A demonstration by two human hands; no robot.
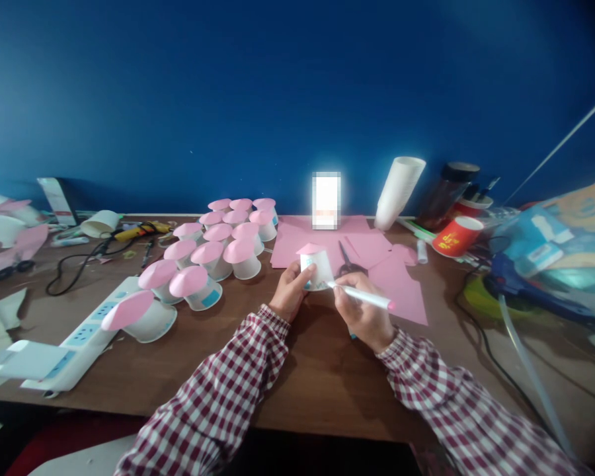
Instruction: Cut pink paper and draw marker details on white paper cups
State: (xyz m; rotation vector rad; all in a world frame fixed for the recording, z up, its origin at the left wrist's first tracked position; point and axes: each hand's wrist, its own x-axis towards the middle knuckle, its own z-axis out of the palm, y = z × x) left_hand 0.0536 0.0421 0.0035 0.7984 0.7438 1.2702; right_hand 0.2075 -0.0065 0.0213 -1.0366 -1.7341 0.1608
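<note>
My left hand [290,291] grips a small white paper cup with a pink paper roof [315,263], held upside down just above the brown table [322,370]. My right hand [361,314] is closed around a white marker with a pink cap [364,297]; its tip touches the cup's side. Both sleeves are red and white checked. Pink paper sheets [396,277] lie right behind the cup, with scissors [348,264] on them.
Several finished pink-roofed cups [213,254] stand in rows at the left. A white power strip [86,337] lies at the front left. A stack of white cups [399,192], a red cup [459,236], a dark jar [446,192] and a blue glue gun [525,284] with cables crowd the right.
</note>
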